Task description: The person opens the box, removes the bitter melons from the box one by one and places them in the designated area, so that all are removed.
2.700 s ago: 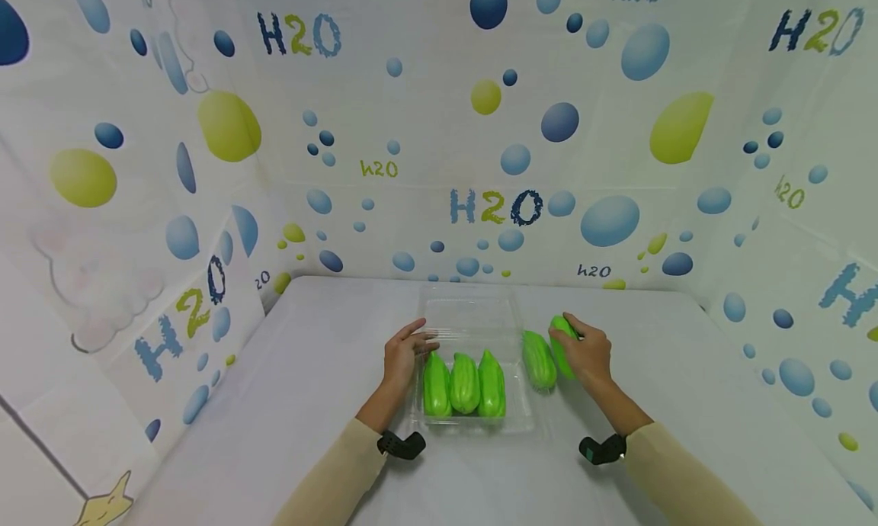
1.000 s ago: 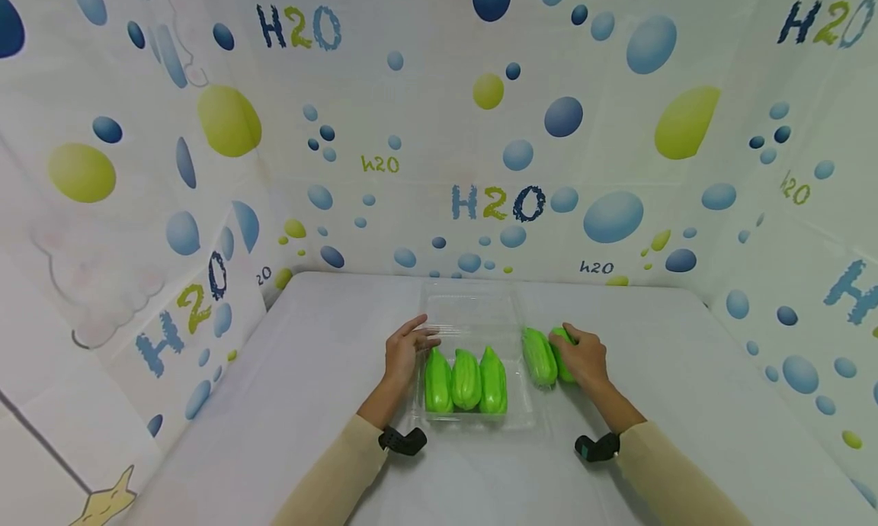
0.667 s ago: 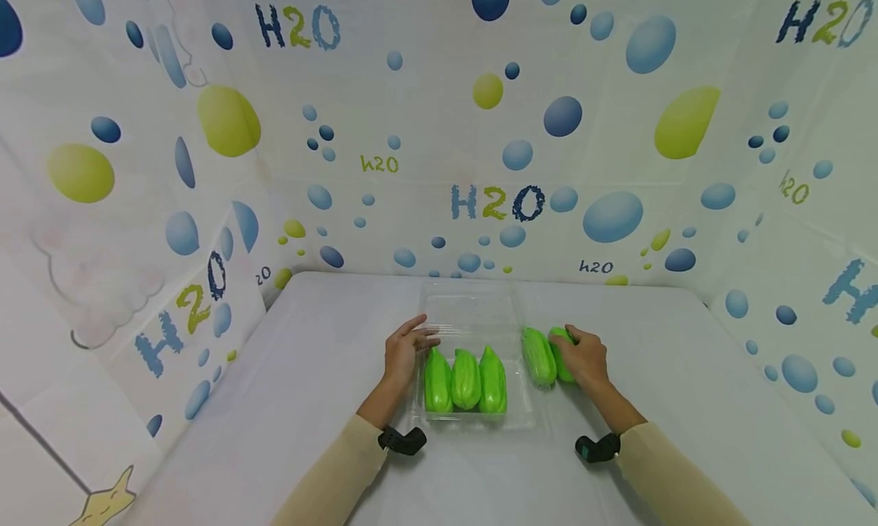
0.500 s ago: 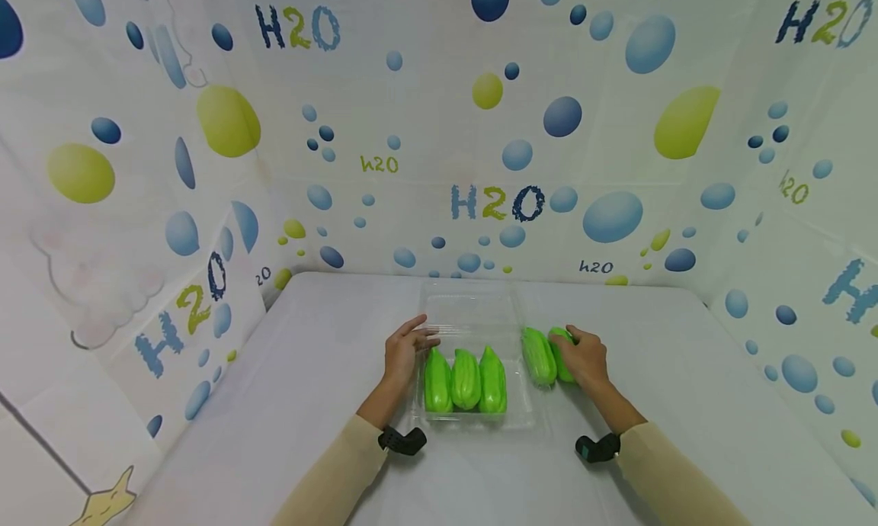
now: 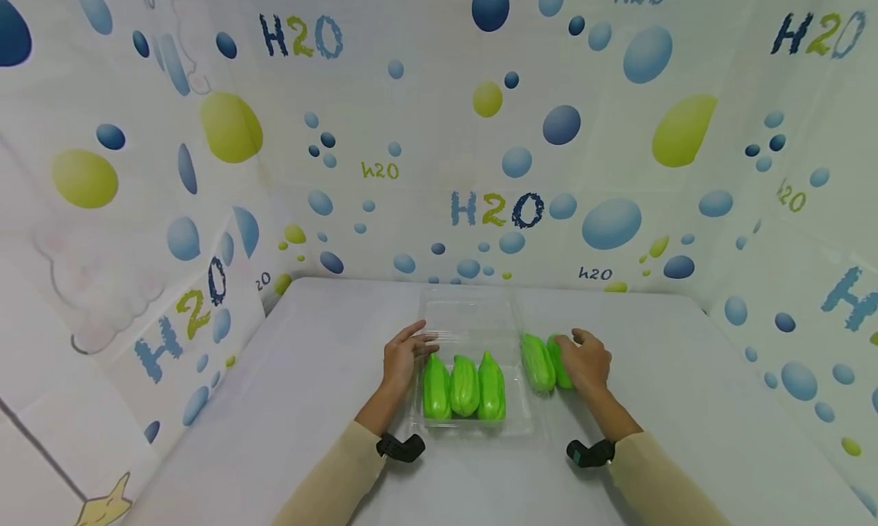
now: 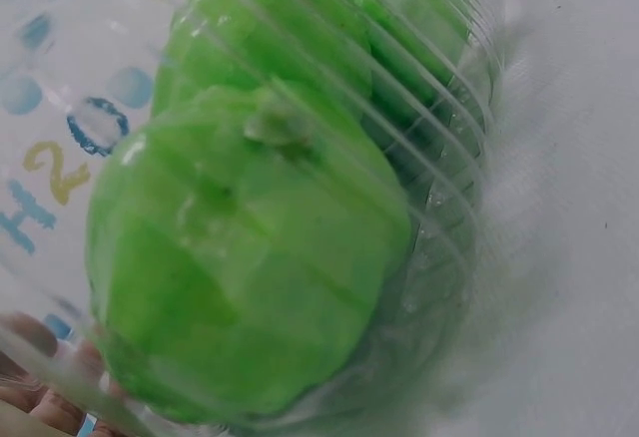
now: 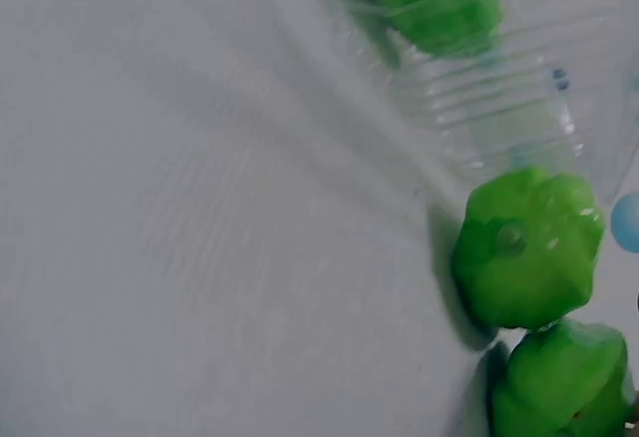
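Note:
Three bright green ribbed vegetables (image 5: 464, 386) with pointed tips lie side by side in a clear plastic clamshell box (image 5: 519, 418). My left hand (image 5: 403, 360) rests at the box's left side, fingers extended over its edge. In the left wrist view the green vegetables (image 6: 250, 257) show through the ridged clear wall. Right of the box, another green vegetable (image 5: 538, 363) lies on the table, with one more green vegetable (image 5: 559, 364) against it. My right hand (image 5: 586, 362) is at this outermost one, thumb by its upper part and index finger spread away from it.
The box's clear lid (image 5: 469, 310) lies folded back toward the rear of the white table (image 5: 329, 320). Behind and on both sides hangs a white sheet (image 5: 425, 114) printed with blue and green drops.
The right hand has lowered the outermost vegetable beside its neighbour; its fingers have since spread off it, and the wrist has shifted slightly left. The left hand stays at the box.

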### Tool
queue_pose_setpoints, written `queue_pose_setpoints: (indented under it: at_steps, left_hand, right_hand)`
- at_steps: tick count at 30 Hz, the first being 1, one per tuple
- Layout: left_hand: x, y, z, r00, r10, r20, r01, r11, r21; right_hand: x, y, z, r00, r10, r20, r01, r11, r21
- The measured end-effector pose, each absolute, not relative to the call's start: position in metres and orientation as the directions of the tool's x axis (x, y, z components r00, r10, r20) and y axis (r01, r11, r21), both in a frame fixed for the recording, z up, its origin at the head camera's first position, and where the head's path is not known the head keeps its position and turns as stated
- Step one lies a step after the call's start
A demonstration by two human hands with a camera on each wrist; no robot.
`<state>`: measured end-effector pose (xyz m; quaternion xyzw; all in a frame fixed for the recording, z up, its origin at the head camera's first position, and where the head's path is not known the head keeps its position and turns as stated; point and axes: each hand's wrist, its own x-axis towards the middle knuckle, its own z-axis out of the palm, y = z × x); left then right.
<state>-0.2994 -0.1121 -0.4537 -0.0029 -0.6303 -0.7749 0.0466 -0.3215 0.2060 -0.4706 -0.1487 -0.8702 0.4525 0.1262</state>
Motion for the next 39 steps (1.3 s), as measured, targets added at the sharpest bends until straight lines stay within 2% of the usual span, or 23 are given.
queue_pose_setpoints:
  at_steps: [4,10,16,24,30,39]
  left_hand:
    - [-0.300,-0.111,-0.455,-0.996,-0.064,0.061,0.073,-0.203,0.977]
    - [-0.302,-0.110,-0.454,-0.996,-0.065,0.066,0.078,-0.198,0.977]
    - [-0.301,-0.110,-0.453,-0.996,-0.066,0.061,0.073,-0.199,0.977]
    - [-0.305,-0.109,-0.456,-0.997,-0.059,0.051,0.062,-0.198,0.978]
    - [-0.320,-0.110,-0.476,-0.997,-0.059,0.050,0.061,-0.209,0.976]
    - [-0.324,-0.112,-0.483,-0.990,-0.121,0.069,0.091,-0.193,0.977]
  right_hand:
    - [-0.320,0.201,-0.467,-0.892,0.430,0.142,0.131,0.544,-0.829]
    - [-0.316,0.189,-0.458,-0.873,0.435,0.220,0.057,0.540,-0.840]
    - [-0.307,0.178,-0.449,-0.892,0.419,0.170,0.058,0.478,-0.876]
    - [-0.296,0.166,-0.439,-0.903,0.376,0.208,-0.003,0.480,-0.877]
    - [-0.288,0.157,-0.431,-0.935,0.312,0.170,-0.006,0.465,-0.885]
    - [-0.285,0.149,-0.425,-0.957,0.220,0.191,-0.067,0.473,-0.878]
